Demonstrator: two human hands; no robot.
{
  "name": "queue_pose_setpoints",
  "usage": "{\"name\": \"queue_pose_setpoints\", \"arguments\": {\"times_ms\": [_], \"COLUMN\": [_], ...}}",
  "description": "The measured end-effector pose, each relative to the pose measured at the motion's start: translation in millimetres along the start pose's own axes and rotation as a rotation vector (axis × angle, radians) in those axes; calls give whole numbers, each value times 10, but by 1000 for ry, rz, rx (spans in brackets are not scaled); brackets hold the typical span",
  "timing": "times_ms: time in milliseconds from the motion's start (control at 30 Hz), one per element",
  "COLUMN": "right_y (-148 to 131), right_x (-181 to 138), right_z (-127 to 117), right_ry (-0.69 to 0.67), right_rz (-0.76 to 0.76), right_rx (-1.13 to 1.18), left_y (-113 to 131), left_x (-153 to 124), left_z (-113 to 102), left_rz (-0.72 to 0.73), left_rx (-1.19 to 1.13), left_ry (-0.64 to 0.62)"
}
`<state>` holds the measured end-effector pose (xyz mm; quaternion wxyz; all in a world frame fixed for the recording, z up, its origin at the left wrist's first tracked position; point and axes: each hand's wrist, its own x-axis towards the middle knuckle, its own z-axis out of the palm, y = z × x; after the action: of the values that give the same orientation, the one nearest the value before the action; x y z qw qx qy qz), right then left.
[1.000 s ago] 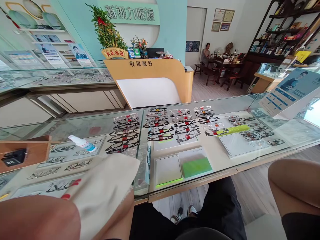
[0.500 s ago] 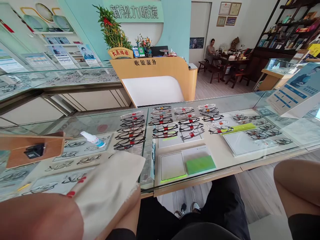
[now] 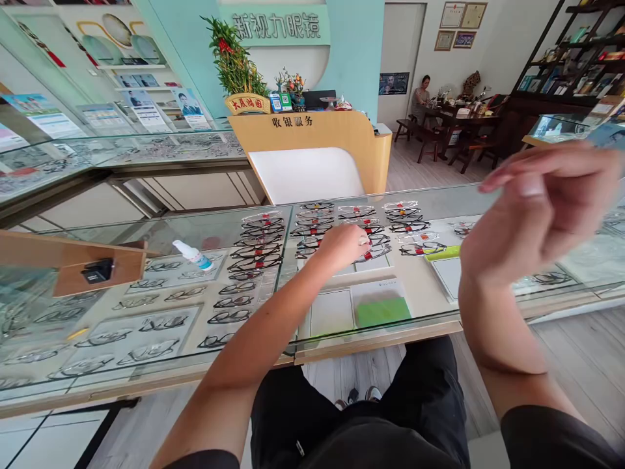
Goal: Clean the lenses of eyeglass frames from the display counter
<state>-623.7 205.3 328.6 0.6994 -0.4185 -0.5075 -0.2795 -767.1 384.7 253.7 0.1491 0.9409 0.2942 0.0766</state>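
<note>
My left hand (image 3: 342,246) reaches forward over the glass counter, its fingers curled down among rows of eyeglasses (image 3: 375,253) with red tags. Its fingertips are hidden, so I cannot tell whether a pair is between them. My right hand (image 3: 547,215), blurred by motion, is raised at the right above the counter; its fingers are bent in toward the thumb and nothing shows in them. Left of my left hand runs another column of eyeglasses (image 3: 254,264). Below it, a green box (image 3: 383,312) lies by a white tray (image 3: 332,312).
A small white bottle (image 3: 193,255) lies on the left, near a wooden stand (image 3: 97,260) with a black object. The glass counter's front edge (image 3: 381,339) runs before my knees. A cashier desk (image 3: 312,127) stands beyond; a person (image 3: 422,94) sits at the far table.
The pale cloth by my left arm has gone out of view, uncovering more eyeglasses. My left hand has moved forward to the middle rows; my right hand has come up into view.
</note>
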Motion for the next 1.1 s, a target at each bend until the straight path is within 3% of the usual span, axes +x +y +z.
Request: {"name": "queue_pose_setpoints", "arguments": {"times_ms": [67, 167, 267, 400, 467, 567, 667, 733, 867, 1100], "right_y": [-40, -31, 33, 149, 231, 404, 605, 715, 806, 809], "right_x": [-50, -144, -219, -273, -302, -396, -580, -748, -1114, -1394], "right_z": [57, 78, 28, -14, 39, 264, 632, 887, 1190, 1133], "right_ry": [109, 62, 35, 29, 28, -57, -301, -472, -658, -714], "right_rz": [-104, -128, -119, -72, -22, 82, 250, 356, 470, 614], "right_rx": [-93, -168, -145, -110, -73, 11, 51, 77, 135, 214], "left_y": [-27, -38, -35, -156, -288, -516, -700, -784, -866, -788], "left_x": [267, 487, 537, 413, 315, 185, 92, 48, -7, -80], "left_z": [274, 503, 538, 398, 299, 191, 180, 230, 391, 450], "left_rz": [-56, -102, -105, -66, -38, 14, -5, -34, -91, -129], "left_rx": [34, 45, 14, -73, -196, -531, -787, -860, -919, -1078], "left_ry": [-67, -103, -135, -160, -78, 222, 507, 609, 640, 584]}}
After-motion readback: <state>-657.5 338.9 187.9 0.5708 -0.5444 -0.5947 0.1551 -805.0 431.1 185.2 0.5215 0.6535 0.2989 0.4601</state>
